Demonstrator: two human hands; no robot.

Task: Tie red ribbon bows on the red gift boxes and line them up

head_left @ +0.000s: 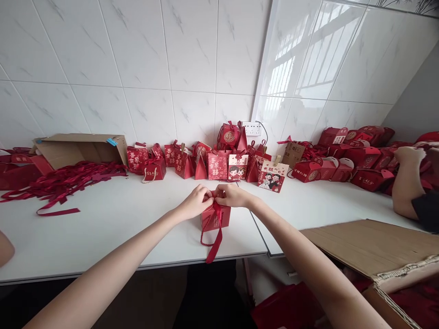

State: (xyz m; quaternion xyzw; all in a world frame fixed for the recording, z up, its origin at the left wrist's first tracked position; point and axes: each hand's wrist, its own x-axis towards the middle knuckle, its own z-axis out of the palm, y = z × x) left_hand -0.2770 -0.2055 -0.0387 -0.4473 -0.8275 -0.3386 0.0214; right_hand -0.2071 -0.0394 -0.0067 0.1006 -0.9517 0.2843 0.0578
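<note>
Left of the red box (225, 220), a heap of loose ribbons (75, 180) lies on the white table (144, 196); over the box's top, the left hand (199, 201) pinches the ribbon (214, 249) and the right hand (232, 196) pinches it opposite, neither clearly nearer. The ribbon's long tail hangs down the box's near side, stacked boxes (313, 172) stand well right of it, and a tiled wall (144, 50) rises behind.

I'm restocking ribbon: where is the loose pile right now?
In the head view, the ribbon pile lies at left on the table, at the mouth of the open cardboard box, left of the left hand.
</note>
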